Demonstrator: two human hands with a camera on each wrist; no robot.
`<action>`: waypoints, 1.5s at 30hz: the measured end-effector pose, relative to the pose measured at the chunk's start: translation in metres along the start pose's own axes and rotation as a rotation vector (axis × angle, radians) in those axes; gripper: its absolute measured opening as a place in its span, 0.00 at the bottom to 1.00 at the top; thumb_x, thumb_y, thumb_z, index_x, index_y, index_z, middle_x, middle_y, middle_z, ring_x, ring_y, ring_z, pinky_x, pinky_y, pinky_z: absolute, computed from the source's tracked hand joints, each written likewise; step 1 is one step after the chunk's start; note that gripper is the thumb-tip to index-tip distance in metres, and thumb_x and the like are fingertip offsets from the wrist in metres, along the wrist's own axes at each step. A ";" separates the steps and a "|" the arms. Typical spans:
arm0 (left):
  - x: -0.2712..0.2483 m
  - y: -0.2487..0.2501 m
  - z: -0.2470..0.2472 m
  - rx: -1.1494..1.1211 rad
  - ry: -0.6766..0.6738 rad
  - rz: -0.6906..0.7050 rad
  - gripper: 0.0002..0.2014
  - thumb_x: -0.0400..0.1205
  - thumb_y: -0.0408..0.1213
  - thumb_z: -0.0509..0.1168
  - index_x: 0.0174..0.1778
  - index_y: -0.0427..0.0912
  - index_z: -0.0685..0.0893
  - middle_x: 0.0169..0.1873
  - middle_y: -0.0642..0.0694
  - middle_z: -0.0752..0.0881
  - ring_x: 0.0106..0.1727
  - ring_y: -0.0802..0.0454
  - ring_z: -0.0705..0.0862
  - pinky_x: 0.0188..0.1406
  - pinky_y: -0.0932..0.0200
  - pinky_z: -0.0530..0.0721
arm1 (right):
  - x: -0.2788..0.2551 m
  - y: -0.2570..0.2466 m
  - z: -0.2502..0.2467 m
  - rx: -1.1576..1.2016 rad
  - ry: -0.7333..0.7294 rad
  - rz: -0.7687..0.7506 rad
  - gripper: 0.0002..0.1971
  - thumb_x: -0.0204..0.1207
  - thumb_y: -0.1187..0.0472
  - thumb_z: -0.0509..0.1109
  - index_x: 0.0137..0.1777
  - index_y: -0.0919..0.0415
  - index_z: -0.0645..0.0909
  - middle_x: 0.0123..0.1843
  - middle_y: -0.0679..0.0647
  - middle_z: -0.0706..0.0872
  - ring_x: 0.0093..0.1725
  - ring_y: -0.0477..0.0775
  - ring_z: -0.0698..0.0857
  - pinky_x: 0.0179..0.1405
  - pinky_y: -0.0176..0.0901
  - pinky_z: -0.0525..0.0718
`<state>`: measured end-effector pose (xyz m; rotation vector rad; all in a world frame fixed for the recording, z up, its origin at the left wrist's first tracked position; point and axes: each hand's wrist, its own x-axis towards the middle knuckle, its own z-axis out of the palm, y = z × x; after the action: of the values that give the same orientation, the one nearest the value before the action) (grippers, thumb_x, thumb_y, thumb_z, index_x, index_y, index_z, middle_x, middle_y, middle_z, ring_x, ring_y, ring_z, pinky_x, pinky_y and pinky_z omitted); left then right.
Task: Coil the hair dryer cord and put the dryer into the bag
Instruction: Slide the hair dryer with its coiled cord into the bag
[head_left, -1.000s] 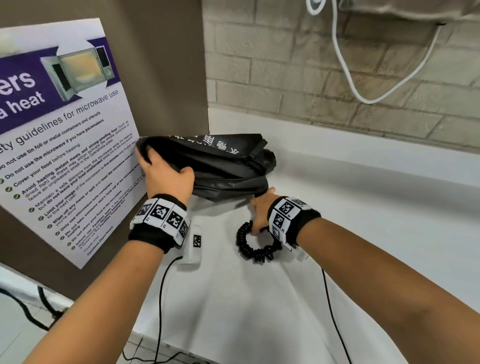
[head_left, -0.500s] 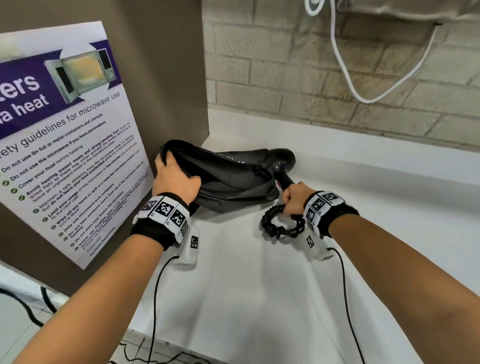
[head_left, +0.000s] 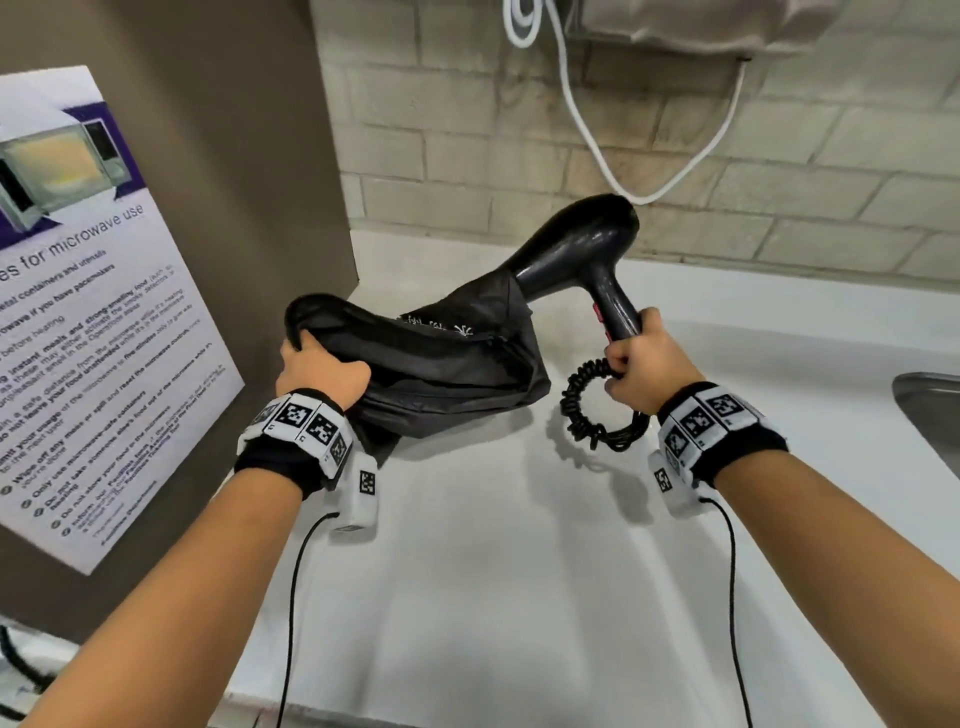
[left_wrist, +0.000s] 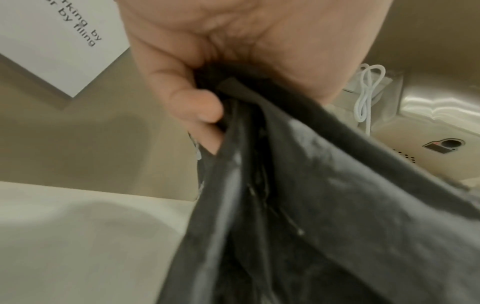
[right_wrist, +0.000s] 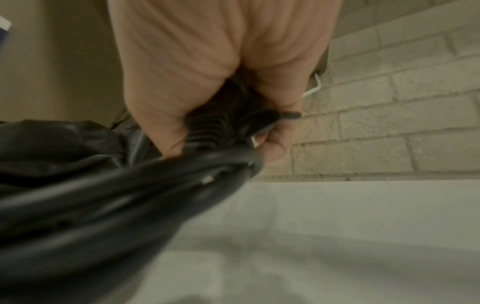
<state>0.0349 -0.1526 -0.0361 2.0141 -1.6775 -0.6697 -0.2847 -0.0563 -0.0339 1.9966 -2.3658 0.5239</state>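
Fists raised — left hand (head_left: 319, 370) clenching bag (head_left: 447, 374), right hand (head_left: 641, 366) apparently gripping dryer (head_left: 582, 260) handle.

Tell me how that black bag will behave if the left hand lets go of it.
The bag looks like thin, floppy fabric: it sags and creases between the left hand and the dryer, so it would likely collapse flat. It probably weighs little. Its mouth seems unlikely to stay open unaided.
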 end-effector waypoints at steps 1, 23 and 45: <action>0.000 0.001 -0.001 0.007 0.007 -0.013 0.36 0.77 0.37 0.62 0.81 0.37 0.54 0.79 0.34 0.57 0.72 0.28 0.69 0.71 0.46 0.69 | -0.001 0.003 -0.005 -0.005 0.045 -0.011 0.23 0.60 0.68 0.72 0.19 0.52 0.60 0.56 0.62 0.66 0.38 0.60 0.74 0.49 0.44 0.79; -0.078 0.082 0.074 -0.358 -0.690 0.081 0.06 0.77 0.26 0.55 0.40 0.41 0.73 0.31 0.42 0.74 0.29 0.49 0.74 0.27 0.62 0.73 | -0.036 -0.005 0.007 0.351 0.246 -0.148 0.20 0.62 0.72 0.72 0.23 0.56 0.65 0.57 0.53 0.61 0.45 0.54 0.72 0.53 0.25 0.70; -0.064 0.038 0.066 -0.561 -0.493 -0.128 0.16 0.74 0.17 0.51 0.50 0.35 0.78 0.32 0.41 0.74 0.33 0.49 0.74 0.31 0.59 0.78 | -0.075 0.006 0.040 0.145 -0.051 -0.118 0.18 0.64 0.68 0.70 0.24 0.52 0.64 0.66 0.61 0.64 0.51 0.63 0.74 0.52 0.51 0.81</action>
<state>-0.0442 -0.0972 -0.0592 1.6313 -1.3773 -1.5845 -0.2674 0.0061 -0.0894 2.2190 -2.2808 0.6645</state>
